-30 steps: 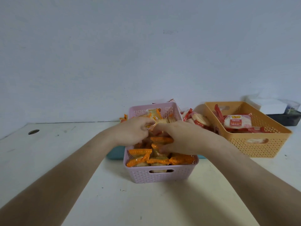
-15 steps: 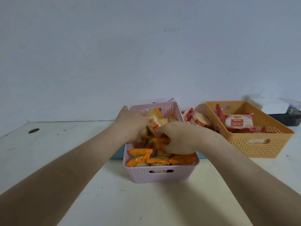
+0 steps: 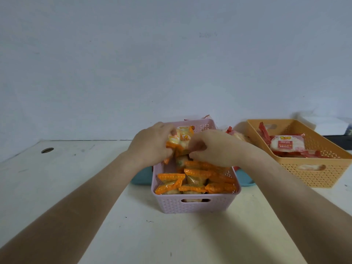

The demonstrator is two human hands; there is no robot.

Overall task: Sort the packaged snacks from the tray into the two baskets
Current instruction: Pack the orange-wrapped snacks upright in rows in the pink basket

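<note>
The pale, lightly scuffed tabletop (image 3: 62, 168) has a round hole (image 3: 47, 150) near its far left edge. A pink basket (image 3: 194, 206) stands at its middle, and a teal tray (image 3: 142, 177) shows on either side just behind it. An orange basket (image 3: 312, 172) stands to the right, apart from the pink one. A dark container (image 3: 341, 142) sits at the far right edge.
</note>
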